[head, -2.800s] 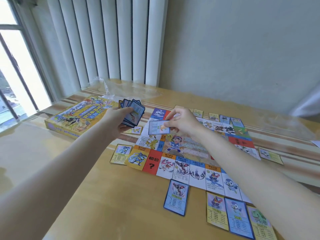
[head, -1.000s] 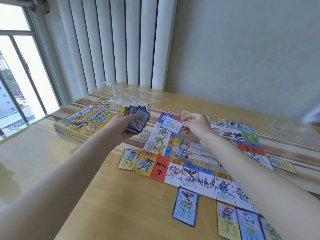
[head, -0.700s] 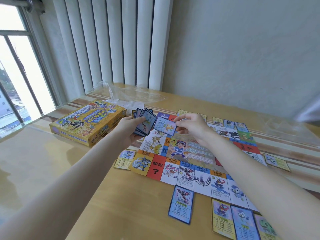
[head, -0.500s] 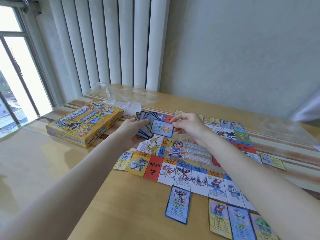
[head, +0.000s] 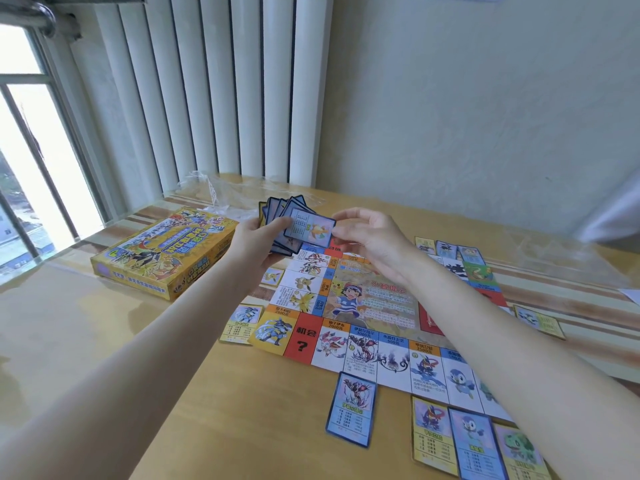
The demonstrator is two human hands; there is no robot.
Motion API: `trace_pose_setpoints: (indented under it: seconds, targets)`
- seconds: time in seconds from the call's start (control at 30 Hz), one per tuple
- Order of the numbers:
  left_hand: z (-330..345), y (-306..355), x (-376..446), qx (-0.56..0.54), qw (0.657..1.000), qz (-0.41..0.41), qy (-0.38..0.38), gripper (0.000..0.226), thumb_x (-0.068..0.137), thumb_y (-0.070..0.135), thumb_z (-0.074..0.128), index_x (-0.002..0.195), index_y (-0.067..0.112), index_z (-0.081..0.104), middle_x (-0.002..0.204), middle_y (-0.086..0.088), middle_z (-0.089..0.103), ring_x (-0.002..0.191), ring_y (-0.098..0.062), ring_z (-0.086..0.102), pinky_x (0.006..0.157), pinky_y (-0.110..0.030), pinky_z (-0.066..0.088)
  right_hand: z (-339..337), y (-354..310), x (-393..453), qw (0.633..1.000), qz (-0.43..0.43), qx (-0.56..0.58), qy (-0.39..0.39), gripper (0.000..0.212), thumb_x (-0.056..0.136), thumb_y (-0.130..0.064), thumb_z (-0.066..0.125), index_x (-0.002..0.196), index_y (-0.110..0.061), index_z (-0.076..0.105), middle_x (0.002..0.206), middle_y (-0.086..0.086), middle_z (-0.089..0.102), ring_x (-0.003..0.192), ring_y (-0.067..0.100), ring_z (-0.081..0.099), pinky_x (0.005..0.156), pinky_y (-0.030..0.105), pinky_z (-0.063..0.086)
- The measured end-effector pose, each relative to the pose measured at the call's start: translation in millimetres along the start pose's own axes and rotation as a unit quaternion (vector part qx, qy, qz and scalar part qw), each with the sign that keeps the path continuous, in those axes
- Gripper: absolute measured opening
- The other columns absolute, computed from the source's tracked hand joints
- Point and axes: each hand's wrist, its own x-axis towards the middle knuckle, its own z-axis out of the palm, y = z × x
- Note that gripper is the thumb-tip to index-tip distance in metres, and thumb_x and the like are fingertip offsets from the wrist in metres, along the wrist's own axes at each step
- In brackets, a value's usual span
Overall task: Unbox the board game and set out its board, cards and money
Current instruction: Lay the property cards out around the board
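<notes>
From the head camera I see my left hand (head: 258,237) gripping a fanned stack of blue-bordered cards (head: 282,211) above the far left corner of the board (head: 346,317). My right hand (head: 372,240) pinches the right edge of a single card (head: 310,232) face up, its other end lying on the fan in the left hand. The board lies flat on the wooden table (head: 242,410). Cards are laid around it: one blue card (head: 352,408) at the near edge, three more (head: 474,441) to its right, a yellow card (head: 242,323) at the left corner, others along the far side. The yellow game box (head: 162,254) sits closed, left of the board, with crumpled clear plastic wrap (head: 228,192) behind it.
</notes>
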Motion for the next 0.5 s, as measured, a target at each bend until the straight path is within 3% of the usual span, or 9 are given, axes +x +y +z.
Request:
trace_pose_setpoints:
  seconds: [0.13,0.2,0.5]
  targets:
    - [-0.9,-0.5,-1.4,0.012,1.000,0.002,-0.012,0.006,0.090,0.011,0.059,0.089,0.009,0.053,0.084,-0.009,0.061,0.073,-0.020,0.061,0.053,-0.021,0.056,0.5,-1.3,-3.4,1.000,-0.002,-0.026,-0.004,0.016,0.082,0.002,0.064,0.090,-0.012,0.060,0.085,0.014,0.068,0.068,0.018,0.060,0.056,0.021,0.049]
    - [-2.0,-1.7,-0.8,0.019,1.000,0.001,-0.013,0.006,0.090,0.011,0.059,0.090,0.009,0.053,0.084,-0.009,0.061,0.073,-0.020,0.061,0.053,-0.020,0.056,0.6,-0.4,-3.2,0.999,0.000,-0.036,0.001,0.015,0.082,0.003,0.065,0.088,-0.011,0.060,0.084,0.014,0.068,0.068,0.019,0.061,0.056,0.021,0.049]
    - [-9.0,-7.5,2.8,0.041,0.999,-0.020,-0.009,0.007,0.089,0.012,0.060,0.088,0.011,0.054,0.088,-0.011,0.061,0.078,-0.024,0.060,0.076,-0.034,0.053,1.1,2.9,-0.1,1.000,0.016,-0.026,-0.005,0.013,0.083,0.002,0.063,0.085,-0.012,0.064,0.086,0.011,0.069,0.063,0.012,0.058,0.057,0.019,0.050]
